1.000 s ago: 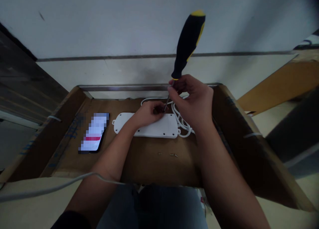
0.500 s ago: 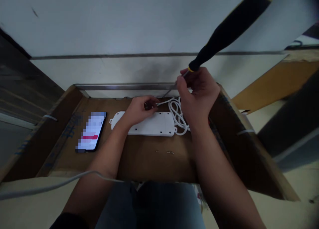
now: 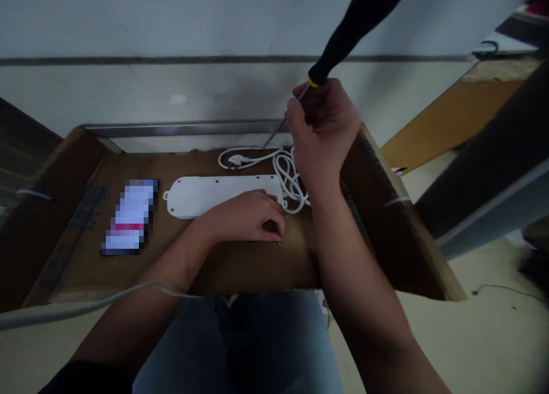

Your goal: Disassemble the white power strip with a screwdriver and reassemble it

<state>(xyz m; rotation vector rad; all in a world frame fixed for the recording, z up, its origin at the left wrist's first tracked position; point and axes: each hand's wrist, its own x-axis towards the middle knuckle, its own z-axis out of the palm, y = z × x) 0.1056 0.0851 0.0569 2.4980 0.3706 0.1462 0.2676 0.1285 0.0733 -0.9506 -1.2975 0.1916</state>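
Note:
My right hand (image 3: 328, 131) is closed around the shaft of a screwdriver (image 3: 351, 31), just below its black handle with a yellow ring. The handle slants up and to the right, and the thin shaft points down-left toward a white cord. My left hand (image 3: 251, 217) reaches over the right part of a white power strip (image 3: 201, 191), which lies with its screw-holed side up. Thumb and fingers curl together at small screws (image 3: 278, 244) on the cardboard; whether one is between the fingertips is hidden. A white plug (image 3: 235, 162) lies behind the strip, its cord (image 3: 287, 174) coiled at the right.
A phone (image 3: 131, 217) with a lit, blurred screen lies left of the strip. Everything rests in a shallow cardboard tray (image 3: 253, 274) with raised sides, against a pale panel (image 3: 171, 96). A pale cable (image 3: 86, 311) crosses in front of my left forearm.
My left hand has let go of the cord's plug end and moved down toward the front, to the screws. The screwdriver stays in my right hand. The view has shifted somewhat.

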